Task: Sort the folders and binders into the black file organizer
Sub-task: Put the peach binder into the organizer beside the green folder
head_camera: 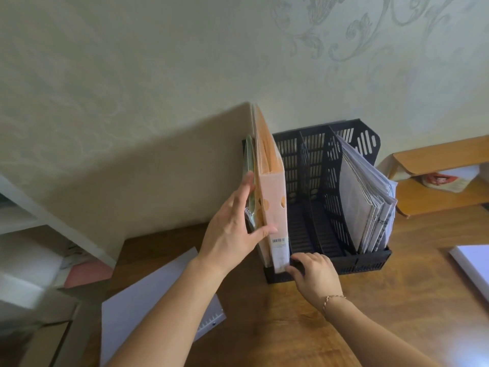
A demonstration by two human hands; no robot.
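The black file organizer (pixel 328 165) stands on the wooden desk against the wall. A peach binder (pixel 271 192) stands upright in its leftmost slot, with a green folder (pixel 249 160) just left of it. My left hand (pixel 232 229) holds the binder, fingers flat on its left side and thumb on its spine. My right hand (pixel 313 271) curls over the organizer's front edge at the binder's foot. A stack of grey plastic sleeves (pixel 367 197) leans in the rightmost slot. The two middle slots hold nothing.
A pale grey folder (pixel 156 303) lies flat on the desk at the left. A white pad (pixel 473 266) lies at the right edge. A wooden shelf (pixel 436 181) stands at the back right, and white shelving (pixel 31 229) at the far left.
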